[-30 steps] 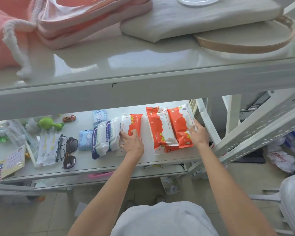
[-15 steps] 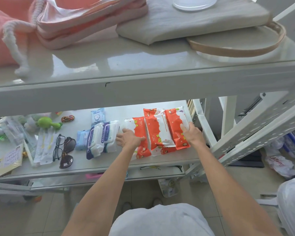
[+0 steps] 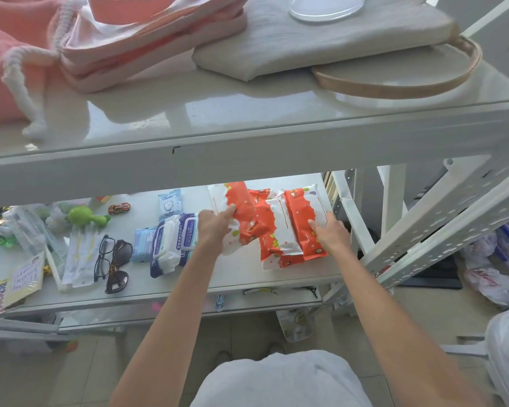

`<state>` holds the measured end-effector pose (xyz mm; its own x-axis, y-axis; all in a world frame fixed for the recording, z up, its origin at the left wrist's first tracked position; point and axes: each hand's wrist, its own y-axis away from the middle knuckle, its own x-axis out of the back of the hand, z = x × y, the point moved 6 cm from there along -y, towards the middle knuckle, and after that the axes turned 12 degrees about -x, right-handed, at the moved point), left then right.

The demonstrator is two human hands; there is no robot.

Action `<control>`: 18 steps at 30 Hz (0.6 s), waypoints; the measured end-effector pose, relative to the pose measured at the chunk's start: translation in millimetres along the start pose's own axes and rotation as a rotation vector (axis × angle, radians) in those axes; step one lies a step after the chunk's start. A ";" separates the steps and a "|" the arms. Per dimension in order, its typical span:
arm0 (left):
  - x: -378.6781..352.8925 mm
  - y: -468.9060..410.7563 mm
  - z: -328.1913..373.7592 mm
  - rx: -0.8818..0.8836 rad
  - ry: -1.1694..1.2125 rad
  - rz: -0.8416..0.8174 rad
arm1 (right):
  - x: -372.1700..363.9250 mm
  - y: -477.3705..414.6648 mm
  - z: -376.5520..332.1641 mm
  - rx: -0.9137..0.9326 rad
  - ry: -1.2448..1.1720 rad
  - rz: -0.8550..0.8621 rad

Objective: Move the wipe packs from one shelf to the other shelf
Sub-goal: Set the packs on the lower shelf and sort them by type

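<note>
Three orange-and-white wipe packs are on the lower shelf (image 3: pixel 294 279), under the upper shelf (image 3: pixel 247 124). My left hand (image 3: pixel 213 229) grips the leftmost orange wipe pack (image 3: pixel 238 210) and holds it tilted, raised off the shelf and overlapping its neighbour. My right hand (image 3: pixel 329 233) clasps the right edge of the rightmost orange wipe pack (image 3: pixel 304 218), which lies flat beside the middle orange pack (image 3: pixel 276 239). White and purple wipe packs (image 3: pixel 171 242) lie left of my left hand.
On the lower shelf lie two pairs of glasses (image 3: pixel 112 264), a green toy (image 3: pixel 84 215), a toy car (image 3: pixel 118 208), small blue packets (image 3: pixel 143 243) and papers. The upper shelf carries pink bags (image 3: pixel 124 39), a grey cushion (image 3: pixel 321 36) and a round hoop (image 3: pixel 400 77). A white post (image 3: pixel 394 195) stands at right.
My left hand has taken hold of the leftmost orange pack and lifted it up and tilted it against the middle pack. My right hand has closed on the rightmost pack's edge.
</note>
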<state>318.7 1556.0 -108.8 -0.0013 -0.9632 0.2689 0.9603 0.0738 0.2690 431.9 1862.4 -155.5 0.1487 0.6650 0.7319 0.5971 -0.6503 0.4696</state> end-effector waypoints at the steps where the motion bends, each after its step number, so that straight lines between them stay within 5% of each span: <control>1: -14.8 5.9 4.2 -0.024 -0.013 -0.037 | -1.0 -0.8 0.8 -0.009 -0.012 -0.012; 9: -67.0 23.1 -3.0 -0.103 -0.282 -0.132 | -20.4 6.8 3.7 -0.039 -0.103 -0.145; 18: -72.7 31.9 -5.5 -0.105 -0.027 -0.469 | -25.3 7.5 3.2 -0.061 -0.129 -0.121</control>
<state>351.0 1627.0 -124.8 -0.4475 -0.8789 0.1654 0.8772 -0.3953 0.2725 435.1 1841.8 -172.1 0.1812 0.7786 0.6008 0.5685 -0.5814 0.5821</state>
